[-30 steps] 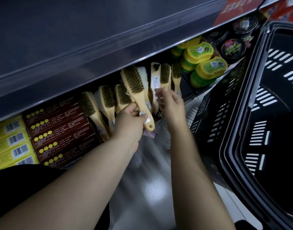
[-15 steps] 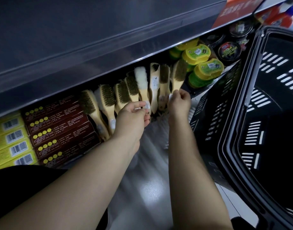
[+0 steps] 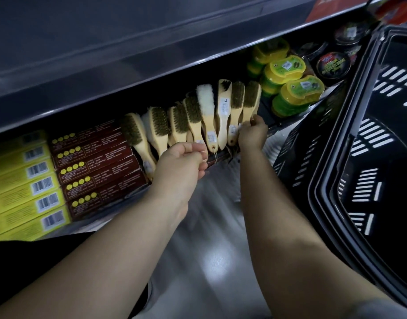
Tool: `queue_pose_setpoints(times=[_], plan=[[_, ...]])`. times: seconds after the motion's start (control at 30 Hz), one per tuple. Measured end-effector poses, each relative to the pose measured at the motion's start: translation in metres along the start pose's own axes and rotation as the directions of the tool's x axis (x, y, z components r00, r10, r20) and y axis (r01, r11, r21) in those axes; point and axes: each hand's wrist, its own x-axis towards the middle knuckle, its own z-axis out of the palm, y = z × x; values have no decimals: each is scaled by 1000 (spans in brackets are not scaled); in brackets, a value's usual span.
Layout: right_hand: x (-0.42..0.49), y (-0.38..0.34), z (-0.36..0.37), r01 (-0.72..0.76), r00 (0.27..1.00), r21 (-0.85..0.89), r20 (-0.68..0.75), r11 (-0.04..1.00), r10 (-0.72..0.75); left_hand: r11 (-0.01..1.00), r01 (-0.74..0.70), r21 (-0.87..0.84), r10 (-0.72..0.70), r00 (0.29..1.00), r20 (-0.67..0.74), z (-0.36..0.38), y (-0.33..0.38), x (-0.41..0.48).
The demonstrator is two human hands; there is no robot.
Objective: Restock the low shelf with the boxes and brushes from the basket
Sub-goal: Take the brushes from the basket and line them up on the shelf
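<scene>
A row of wooden-handled brushes (image 3: 193,116) lies side by side on the low shelf, bristles up, one with white fleece (image 3: 206,100). My left hand (image 3: 181,162) is curled at the handle ends near the middle of the row, fingertips pinching a brush handle with a small tag. My right hand (image 3: 252,132) grips the handle of the rightmost brush (image 3: 252,97). Dark red boxes (image 3: 94,166) and yellow boxes (image 3: 25,187) are stacked left of the brushes. The black basket (image 3: 336,180) stands at the right; its inside looks dark, with nothing visible in it.
Green and yellow tubs (image 3: 290,84) and round black tins (image 3: 333,65) fill the shelf right of the brushes. A dark upper shelf (image 3: 128,54) overhangs the row. Shiny grey floor (image 3: 211,249) lies between my arms.
The brush my left hand held up a second ago now lies in the row. My right hand has moved right to the last brush's handle and pushed it in line.
</scene>
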Motion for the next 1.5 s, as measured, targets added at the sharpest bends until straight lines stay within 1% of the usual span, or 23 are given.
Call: queue_pose_setpoints(times=[0.1, 0.2, 0.27, 0.33, 0.4, 0.43, 0.47, 0.53, 0.57, 0.6, 0.63, 0.67, 0.73, 0.83, 0.9, 1.0, 1.1, 1.2, 1.27, 1.33, 1.37, 1.43, 1.5], plan=[[-15, -2, -5, 30, 1000, 1, 9, 1000, -30, 999, -9, 34, 9, 1000, -11, -9, -3, -8], [-47, -2, -13, 147, 988, 40, 41, 988, -149, 998, -22, 64, 21, 1000, 16, -18, -5, -17], [-75, 1, -17, 220, 972, 22, 76, 975, -221, 995, -27, 98, 23, 999, 48, -21, -6, -23], [-106, 1, -20, 279, 949, -6, 156, 960, -275, 981, -38, 192, 23, 997, 80, -22, -10, -29], [-137, -1, -19, 351, 894, -14, 302, 936, -331, 926, -90, 367, 52, 992, 111, -30, -17, -34], [-153, -3, -17, 377, 848, 0, 403, 926, -345, 862, -130, 490, 80, 989, 123, -38, -22, -35], [-169, -5, -14, 400, 786, 15, 509, 916, -352, 758, -162, 631, 104, 986, 128, -48, -28, -35], [-197, -8, -4, 461, 650, 11, 677, 887, -346, 503, -161, 849, 150, 984, 98, -75, -40, -34], [-207, -9, 1, 482, 599, -4, 732, 876, -326, 407, -142, 902, 183, 980, 72, -88, -45, -34], [-218, -10, 8, 492, 569, -22, 765, 870, -302, 347, -123, 930, 220, 974, 47, -100, -48, -34], [-224, -11, 13, 498, 563, -50, 778, 866, -279, 316, -112, 942, 251, 968, 31, -108, -49, -32], [-229, -11, 18, 502, 571, -78, 778, 861, -262, 313, -110, 943, 274, 961, 21, -116, -49, -30], [-235, -12, 28, 488, 589, -97, 770, 867, -246, 357, -115, 927, 298, 955, 4, -131, -46, -23], [-238, -16, 41, 412, 636, -84, 740, 907, -220, 394, -137, 909, 311, 950, 9, -155, -40, -5], [-238, -18, 50, 405, 656, -93, 722, 909, -219, 330, -149, 932, 303, 952, 44, -170, -41, 10], [-241, -16, 62, 455, 676, -117, 691, 883, -257, 221, -128, 967, 212, 974, 81, -185, -52, 27], [-246, -13, 69, 500, 676, -68, 653, 863, -340, 185, -83, 979, 114, 992, 62, -190, -69, 34], [-247, -10, 71, 528, 680, -97, 644, 844, -351, 147, -85, 986, 122, 990, 68, -190, -79, 38], [-245, -11, 71, 537, 688, -148, 646, 831, -330, 186, -103, 977, 133, 988, 79, -191, -79, 39], [-245, -13, 72, 551, 691, -211, 657, 807, -301, 255, -143, 956, 154, 982, 106, -196, -77, 37], [-245, -15, 74, 574, 696, -271, 658, 773, -286, 286, -169, 943, 180, 976, 120, -200, -76, 35], [-253, -19, 78, 652, 695, -406, 658, 640, -290, 319, -199, 927, 255, 960, 118, -212, -74, 27], [-271, -23, 84, 730, 634, -392, 693, 559, -343, 344, -188, 920, 314, 946, 76, -231, -74, 17]])
